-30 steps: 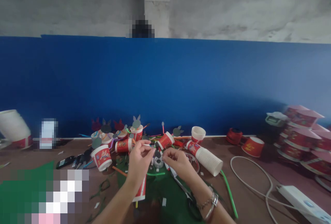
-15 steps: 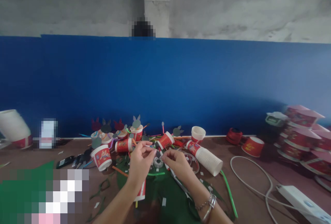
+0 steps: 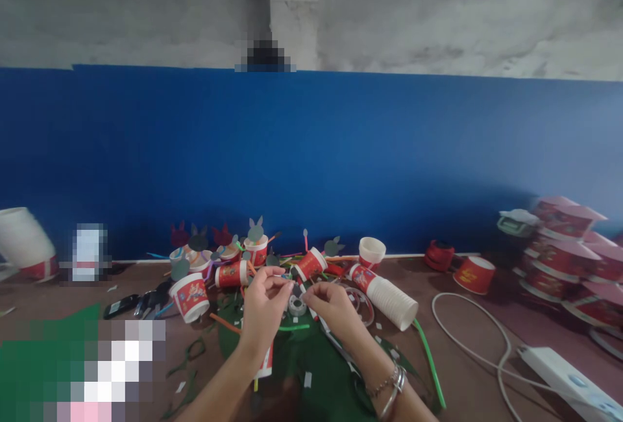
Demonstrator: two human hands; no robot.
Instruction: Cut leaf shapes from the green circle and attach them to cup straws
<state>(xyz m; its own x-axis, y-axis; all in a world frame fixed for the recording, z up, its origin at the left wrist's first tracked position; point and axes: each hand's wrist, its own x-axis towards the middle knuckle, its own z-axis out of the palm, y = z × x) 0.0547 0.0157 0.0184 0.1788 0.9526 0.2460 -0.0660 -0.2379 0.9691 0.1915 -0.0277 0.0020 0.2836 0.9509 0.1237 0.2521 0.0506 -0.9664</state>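
Observation:
My left hand point(image 3: 265, 302) is pinched, thumb against fingertips, above the middle of the table. Close to its right, my right hand point(image 3: 333, 305) is pinched too, with bracelets on the wrist. Whatever lies between the fingertips is too small to make out. Just below and between the hands sits a roll of tape point(image 3: 297, 306). Behind them a red paper cup point(image 3: 310, 264) lies tilted. A pair of scissors point(image 3: 338, 344) lies partly under my right forearm. Another red and white cup point(image 3: 265, 363) is half hidden by my left forearm.
A stack of paper cups point(image 3: 389, 298) lies on its side at the right, near a green pipe cleaner point(image 3: 431, 363). Cups with rabbit-head cutouts point(image 3: 256, 232) stand at the back. A power strip point(image 3: 569, 376) and cable are far right, before piled red cups point(image 3: 559, 260).
Both hands keep nearly the same pinched pose and place. The whole view has shifted very slightly; nothing on the table has visibly moved.

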